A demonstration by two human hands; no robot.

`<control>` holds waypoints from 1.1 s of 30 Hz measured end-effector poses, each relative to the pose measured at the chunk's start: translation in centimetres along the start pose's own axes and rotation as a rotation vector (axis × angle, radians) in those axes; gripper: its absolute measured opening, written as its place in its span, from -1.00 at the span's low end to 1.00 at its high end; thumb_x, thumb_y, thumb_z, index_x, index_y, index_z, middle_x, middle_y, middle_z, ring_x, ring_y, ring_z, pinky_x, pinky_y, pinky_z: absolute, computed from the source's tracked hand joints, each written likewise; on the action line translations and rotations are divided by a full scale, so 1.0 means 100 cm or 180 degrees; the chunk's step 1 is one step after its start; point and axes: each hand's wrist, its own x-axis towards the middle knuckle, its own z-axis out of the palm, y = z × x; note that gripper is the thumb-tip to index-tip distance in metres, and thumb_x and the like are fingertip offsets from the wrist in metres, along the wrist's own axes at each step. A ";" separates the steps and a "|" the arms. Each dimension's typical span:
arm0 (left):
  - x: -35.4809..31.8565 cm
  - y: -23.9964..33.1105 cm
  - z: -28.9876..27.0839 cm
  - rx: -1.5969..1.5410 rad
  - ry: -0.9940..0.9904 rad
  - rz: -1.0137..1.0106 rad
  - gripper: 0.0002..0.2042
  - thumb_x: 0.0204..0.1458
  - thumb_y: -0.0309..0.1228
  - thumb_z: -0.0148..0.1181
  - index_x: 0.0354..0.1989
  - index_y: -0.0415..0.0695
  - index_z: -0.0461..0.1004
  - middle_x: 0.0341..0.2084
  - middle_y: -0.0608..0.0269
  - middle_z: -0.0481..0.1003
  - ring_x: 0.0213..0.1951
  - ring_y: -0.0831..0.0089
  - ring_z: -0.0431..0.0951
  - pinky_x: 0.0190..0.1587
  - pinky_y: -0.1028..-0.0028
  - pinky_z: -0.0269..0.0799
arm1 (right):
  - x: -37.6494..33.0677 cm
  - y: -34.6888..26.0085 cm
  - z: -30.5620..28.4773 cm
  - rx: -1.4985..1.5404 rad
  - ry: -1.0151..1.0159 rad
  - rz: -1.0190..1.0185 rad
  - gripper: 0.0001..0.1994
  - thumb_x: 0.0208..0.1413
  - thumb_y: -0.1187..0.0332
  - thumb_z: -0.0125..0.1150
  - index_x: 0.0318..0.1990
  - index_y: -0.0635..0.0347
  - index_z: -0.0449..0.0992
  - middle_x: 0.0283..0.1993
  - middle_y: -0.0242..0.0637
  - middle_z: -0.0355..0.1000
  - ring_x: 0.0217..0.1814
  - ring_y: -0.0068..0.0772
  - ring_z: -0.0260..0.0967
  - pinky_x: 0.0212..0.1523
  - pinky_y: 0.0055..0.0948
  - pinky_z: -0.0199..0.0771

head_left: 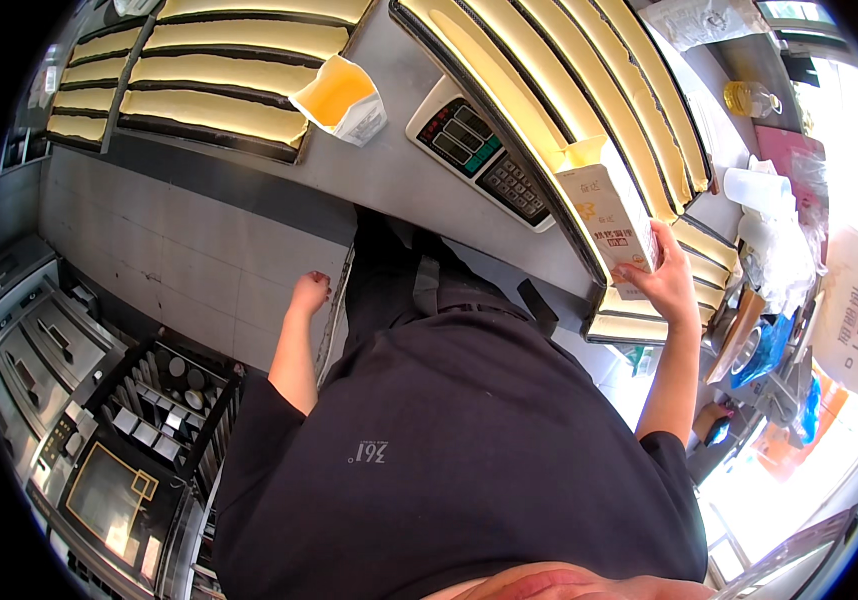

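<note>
Cardboard carton (609, 215), boxy and open-topped, gripped in right hand (671, 285); left hand (309, 293) hangs loosely curled, empty.

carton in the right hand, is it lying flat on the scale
No, the right hand holds the carton tilted over the long tray of pale batter, apart from the scale beside it.

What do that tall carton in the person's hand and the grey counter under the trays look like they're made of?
The tall white carton in the right hand looks like coated paperboard: flat folded panels, sharp creases, a torn-open top, a slight sheen. The grey counter appears to be brushed stainless steel, judging by its even, dull metallic grey and thin straight edge, though a laminate cannot be ruled out.
</note>
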 end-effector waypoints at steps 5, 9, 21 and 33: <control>-0.002 0.005 0.000 0.0024 -0.0016 0.0002 -0.77 0.37 -0.39 0.22 -0.04 -0.31 0.68 -0.30 0.05 0.74 -0.29 0.27 0.77 -0.25 0.24 0.75 | -0.002 0.000 -0.001 -0.0065 -0.0003 0.0057 -0.32 -0.08 0.39 0.67 0.26 0.16 0.53 0.00 -0.09 0.73 0.07 -0.17 0.70 0.18 -0.19 0.64; -0.002 0.005 -0.001 0.0107 -0.0014 0.0002 -0.77 0.36 -0.38 0.23 -0.04 -0.31 0.68 -0.31 0.04 0.74 -0.31 0.27 0.77 -0.26 0.24 0.73 | -0.002 0.001 -0.001 -0.0095 -0.0028 0.0092 -0.29 -0.08 0.38 0.70 0.29 0.17 0.53 0.00 -0.16 0.72 0.07 -0.27 0.68 0.20 -0.23 0.63; -0.004 0.013 -0.004 0.0058 0.0033 0.0061 -0.76 0.36 -0.37 0.22 -0.08 -0.31 0.69 -0.34 0.04 0.74 -0.36 0.29 0.75 -0.29 0.25 0.72 | -0.002 0.022 0.007 0.0722 -0.0040 -0.0095 -0.23 -0.04 0.41 0.68 0.38 0.21 0.46 0.14 -0.25 0.66 0.22 -0.37 0.59 0.35 -0.27 0.52; -0.012 0.038 -0.008 0.0087 0.0035 0.0084 -0.77 0.36 -0.37 0.23 -0.06 -0.30 0.69 -0.35 0.09 0.73 -0.36 0.32 0.75 -0.27 0.28 0.72 | -0.006 0.021 0.007 0.1133 0.0065 0.0020 -0.22 -0.06 0.43 0.66 0.39 0.19 0.48 0.16 -0.29 0.65 0.26 -0.40 0.56 0.40 -0.27 0.43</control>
